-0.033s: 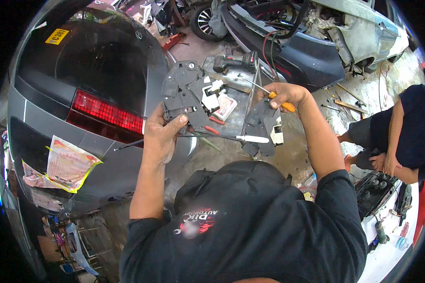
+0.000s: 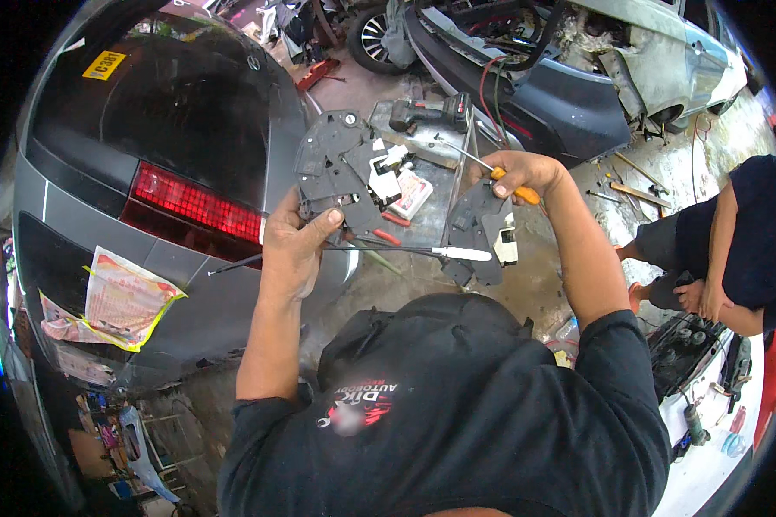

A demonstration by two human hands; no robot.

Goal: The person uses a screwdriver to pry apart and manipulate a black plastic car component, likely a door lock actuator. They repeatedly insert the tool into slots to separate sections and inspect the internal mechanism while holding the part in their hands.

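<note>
My left hand (image 2: 297,237) is closed round the lower edge of a dark grey plastic car lock mechanism (image 2: 332,164), thumb on its face. My right hand (image 2: 526,177) is closed, pinching a screwdriver (image 2: 528,195) with an orange handle, its metal shaft pointing up and left. Those same right-hand fingers also hold the top of a second dark grey mechanism (image 2: 474,222), which hangs below with a white block at its side. Between the two mechanisms runs a black cable (image 2: 375,249) with a white sleeve at its right end. Fingertips behind both parts are hidden.
Beyond my hands a metal-topped stand (image 2: 440,155) bears a cordless drill (image 2: 429,112), a white box (image 2: 412,195) and a red-handled tool (image 2: 388,235). A dark car (image 2: 198,155) stands close on the left. Far right, another person (image 2: 733,250) is near a white surface with tools.
</note>
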